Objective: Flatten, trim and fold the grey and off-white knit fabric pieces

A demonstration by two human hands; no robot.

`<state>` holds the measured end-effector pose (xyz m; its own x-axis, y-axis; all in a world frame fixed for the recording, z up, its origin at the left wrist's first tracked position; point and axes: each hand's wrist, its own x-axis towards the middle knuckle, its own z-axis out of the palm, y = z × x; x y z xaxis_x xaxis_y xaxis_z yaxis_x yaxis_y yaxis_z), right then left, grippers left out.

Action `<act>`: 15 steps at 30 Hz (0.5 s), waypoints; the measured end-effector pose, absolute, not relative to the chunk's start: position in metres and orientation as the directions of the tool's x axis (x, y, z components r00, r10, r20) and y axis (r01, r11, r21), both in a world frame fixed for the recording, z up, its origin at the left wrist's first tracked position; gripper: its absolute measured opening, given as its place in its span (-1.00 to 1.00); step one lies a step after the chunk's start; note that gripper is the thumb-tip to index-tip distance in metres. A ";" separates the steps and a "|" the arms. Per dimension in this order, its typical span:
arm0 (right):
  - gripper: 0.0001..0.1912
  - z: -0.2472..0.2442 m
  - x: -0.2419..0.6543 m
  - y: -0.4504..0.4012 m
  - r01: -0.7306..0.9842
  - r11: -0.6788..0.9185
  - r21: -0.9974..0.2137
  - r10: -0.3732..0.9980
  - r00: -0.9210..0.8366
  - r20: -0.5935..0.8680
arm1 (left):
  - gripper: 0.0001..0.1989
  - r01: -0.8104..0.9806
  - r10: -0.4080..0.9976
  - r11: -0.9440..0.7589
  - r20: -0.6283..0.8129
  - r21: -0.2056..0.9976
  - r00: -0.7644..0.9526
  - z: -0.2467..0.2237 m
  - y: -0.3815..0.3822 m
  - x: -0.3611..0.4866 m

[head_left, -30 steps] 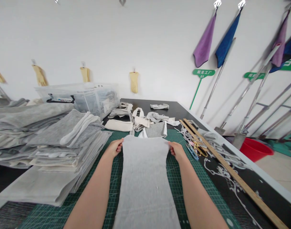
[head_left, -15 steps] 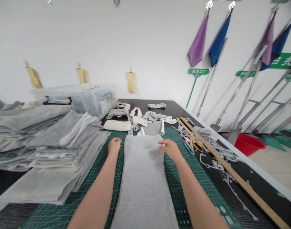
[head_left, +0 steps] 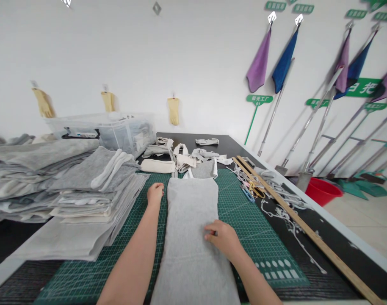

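Your fingers [head_left: 209, 232] on the right hand [head_left: 223, 239] lie spread and flat on the grey cloth strip [head_left: 192, 228], pressing its right side about halfway along, gripping nothing. Your left hand [head_left: 155, 194] sits at the strip's far left corner with its fingers curled down at the edge; you cannot tell whether they pinch the cloth or only rest beside it.

The strip is a long, narrow piece of pale grey knit with a faintly fuzzy surface. It lies flat along the middle of the green cutting mat [head_left: 244, 212] on the bench [head_left: 336, 250], running straight away from you, its far end square and just short of a heap of white and grey offcuts [head_left: 187, 159].

The near end of the strip runs out of the bottom of the view, so its full length is cut off. Your right palm hides the cloth beneath it. To your left a stack of folded grey cloth [head_left: 69, 186] covers that side of the mat. On the right, scissors [head_left: 255, 190] lie half buried in white trimmings beside a long wooden ruler [head_left: 308, 231], small and hard to make out.
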<state>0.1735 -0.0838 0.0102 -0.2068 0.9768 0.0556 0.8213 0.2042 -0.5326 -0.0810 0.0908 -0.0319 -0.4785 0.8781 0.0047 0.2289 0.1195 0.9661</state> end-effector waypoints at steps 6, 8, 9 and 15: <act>-0.89 0.010 0.171 -0.084 0.856 0.206 -0.474 0.979 -0.178 0.104 | -0.78 0.166 0.879 0.103 -0.012 0.981 -0.477 -0.031 0.092 -0.081; -0.90 0.009 0.170 -0.084 0.872 0.198 -0.447 0.980 -0.166 0.109 | -0.77 0.156 0.877 0.103 -0.016 0.982 -0.481 -0.031 0.092 -0.081; -0.90 0.009 0.170 -0.085 0.880 0.199 -0.431 0.980 -0.166 0.113 | -0.77 0.153 0.876 0.104 -0.017 0.983 -0.482 -0.031 0.092 -0.081; -0.89 0.008 0.163 -0.086 0.902 0.233 -0.363 0.970 -0.187 0.157 | -0.77 0.143 0.877 0.110 -0.029 0.984 -0.479 -0.027 0.091 -0.080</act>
